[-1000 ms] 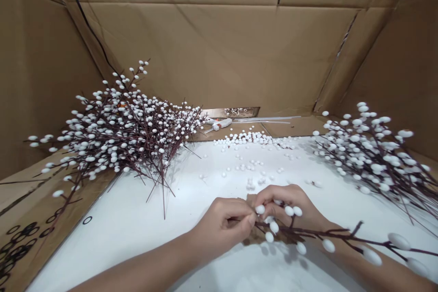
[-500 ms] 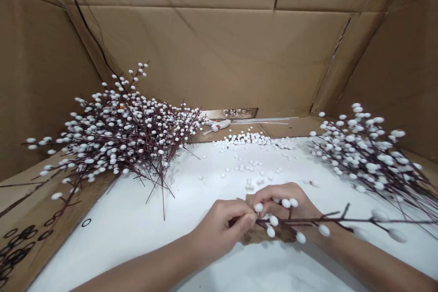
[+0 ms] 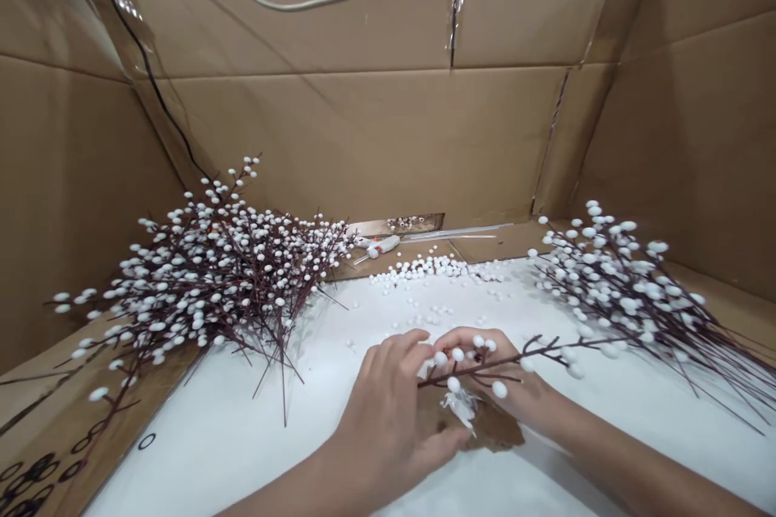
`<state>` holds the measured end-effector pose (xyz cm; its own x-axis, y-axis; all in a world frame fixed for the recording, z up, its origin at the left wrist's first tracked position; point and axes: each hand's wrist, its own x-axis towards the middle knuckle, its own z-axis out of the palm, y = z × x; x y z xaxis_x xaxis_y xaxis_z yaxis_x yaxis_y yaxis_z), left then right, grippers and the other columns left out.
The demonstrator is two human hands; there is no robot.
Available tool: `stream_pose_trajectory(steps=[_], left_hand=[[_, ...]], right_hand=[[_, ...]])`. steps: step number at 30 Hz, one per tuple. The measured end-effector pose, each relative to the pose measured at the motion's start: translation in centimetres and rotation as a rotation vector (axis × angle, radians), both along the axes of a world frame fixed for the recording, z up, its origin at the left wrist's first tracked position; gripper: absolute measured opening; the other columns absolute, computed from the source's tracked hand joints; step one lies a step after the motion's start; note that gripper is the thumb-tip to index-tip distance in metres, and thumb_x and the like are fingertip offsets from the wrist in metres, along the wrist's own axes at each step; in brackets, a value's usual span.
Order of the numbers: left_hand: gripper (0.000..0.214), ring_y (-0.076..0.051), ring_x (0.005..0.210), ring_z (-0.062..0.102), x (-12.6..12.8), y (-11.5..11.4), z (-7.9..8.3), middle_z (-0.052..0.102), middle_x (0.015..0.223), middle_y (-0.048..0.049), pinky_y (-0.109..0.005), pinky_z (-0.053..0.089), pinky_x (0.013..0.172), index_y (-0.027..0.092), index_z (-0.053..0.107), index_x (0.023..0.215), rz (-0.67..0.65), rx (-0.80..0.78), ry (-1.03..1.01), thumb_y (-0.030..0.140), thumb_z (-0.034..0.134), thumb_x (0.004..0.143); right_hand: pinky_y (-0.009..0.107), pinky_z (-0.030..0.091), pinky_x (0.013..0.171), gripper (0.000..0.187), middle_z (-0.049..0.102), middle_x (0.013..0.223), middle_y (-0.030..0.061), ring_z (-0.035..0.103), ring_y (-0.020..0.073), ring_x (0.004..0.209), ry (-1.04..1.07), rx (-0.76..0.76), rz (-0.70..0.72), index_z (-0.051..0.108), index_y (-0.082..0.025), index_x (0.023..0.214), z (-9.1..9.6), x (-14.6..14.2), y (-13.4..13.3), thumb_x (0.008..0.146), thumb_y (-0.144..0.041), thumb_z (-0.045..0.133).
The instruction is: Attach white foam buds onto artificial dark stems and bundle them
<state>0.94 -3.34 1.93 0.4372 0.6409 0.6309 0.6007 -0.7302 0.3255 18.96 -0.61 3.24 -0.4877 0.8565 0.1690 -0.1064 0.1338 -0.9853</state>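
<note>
A dark brown twig with white berries (image 3: 503, 361) lies across the front of my right hand (image 3: 482, 343), its tip reaching the fingers of my left hand (image 3: 388, 412). My right fingers are curled round it near the tip, partly hidden behind the berries. My left hand has its thumb well apart from its bent fingers, which are close to the twig. Below the twig, a clump of whitish, glossy glue-like material (image 3: 461, 406) sits on a brown cardboard piece (image 3: 500, 428), with my left thumb tip at its edge.
Bundles of berry twigs lie at left (image 3: 242, 266) and right (image 3: 630, 291). Loose white berries (image 3: 436, 266) are scattered toward the back, near a glue gun (image 3: 383, 245) and clear sticks (image 3: 461, 233). Black rings (image 3: 36, 472) lie on cardboard at left. Cardboard walls (image 3: 339, 137) enclose the table.
My left thumb has come away from the twig and moved down, and the hand has spread. The twig now tilts up to the right. The glue-like clump has come into view. The camera has tipped upward.
</note>
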Motion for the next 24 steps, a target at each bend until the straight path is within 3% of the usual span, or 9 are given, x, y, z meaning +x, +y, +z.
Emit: stream_pose_trajectory(steps=[3,7,9,11,16,19,24], left_hand=[[0.051,-0.026,0.098,0.049,1.6,-0.2,0.8,0.053,0.113,-0.0128,-0.041,0.044,0.078,0.019,0.032,0.119,0.027,0.234,0.096,0.025,0.057,0.075],[0.033,-0.022,0.082,0.053,3.3,-0.1,2.0,0.06,0.1,-0.0075,-0.034,0.047,0.066,0.02,0.043,0.11,0.063,0.208,0.116,0.011,0.046,0.078],[0.032,-0.02,0.081,0.054,3.4,0.2,2.5,0.061,0.097,-0.005,-0.031,0.047,0.063,0.022,0.047,0.105,0.052,0.102,0.067,0.007,0.041,0.077],[0.03,-0.019,0.081,0.055,3.1,0.5,2.9,0.061,0.093,-0.0033,-0.029,0.046,0.064,0.024,0.05,0.102,0.035,-0.055,-0.027,0.008,0.04,0.078],[0.012,-0.014,0.078,0.055,2.1,1.4,3.7,0.06,0.084,-0.0002,-0.023,0.042,0.065,0.023,0.053,0.09,-0.037,-0.52,-0.375,0.029,0.044,0.083],[0.016,-0.012,0.071,0.052,2.1,2.2,3.6,0.058,0.08,0.0004,-0.02,0.039,0.058,0.021,0.052,0.082,-0.073,-0.696,-0.538,0.036,0.047,0.081],[0.02,-0.006,0.05,0.041,2.0,3.3,2.9,0.055,0.074,0.0027,-0.015,0.028,0.04,0.023,0.043,0.091,-0.137,-0.935,-0.72,0.04,0.044,0.081]], right_hand=[[0.028,0.046,0.07,0.025,0.063,0.077,0.0027,0.059,0.018,0.077,-0.038,0.023,-0.059,0.062,-0.019,0.086,-0.7,0.3,-0.2,0.067,-0.035,0.066],[0.028,0.046,0.066,0.03,0.061,0.082,0.0029,0.057,0.0179,0.076,-0.033,-0.015,-0.256,0.059,-0.019,0.077,-2.3,0.4,-0.4,0.057,-0.037,0.071],[0.022,0.042,0.052,0.028,0.057,0.07,-0.0001,0.053,0.0119,0.059,-0.035,-0.093,-0.259,0.056,-0.018,0.07,-2.6,0.0,-0.4,0.057,-0.039,0.071],[0.018,0.031,0.038,0.029,0.049,0.055,-0.0044,0.04,0.0057,0.042,-0.066,-0.178,-0.193,0.053,-0.017,0.063,-2.5,-0.6,-0.1,0.059,-0.04,0.071],[0.016,0.01,0.032,0.032,0.035,0.044,-0.0107,0.016,0.0003,0.033,-0.045,-0.379,-0.114,0.053,-0.016,0.075,-0.6,-0.9,0.2,0.066,-0.044,0.064],[0.015,0.01,0.033,0.021,0.042,0.052,-0.0067,0.016,0.0009,0.036,0.125,-0.493,-0.183,0.057,-0.015,0.08,0.6,0.1,0.1,0.076,-0.034,0.049],[0.012,0.022,0.033,0.027,0.054,0.062,0.0005,0.028,0.002,0.039,0.216,-0.627,-0.27,0.058,-0.012,0.093,1.7,1.5,0.2,0.067,-0.009,0.049]])
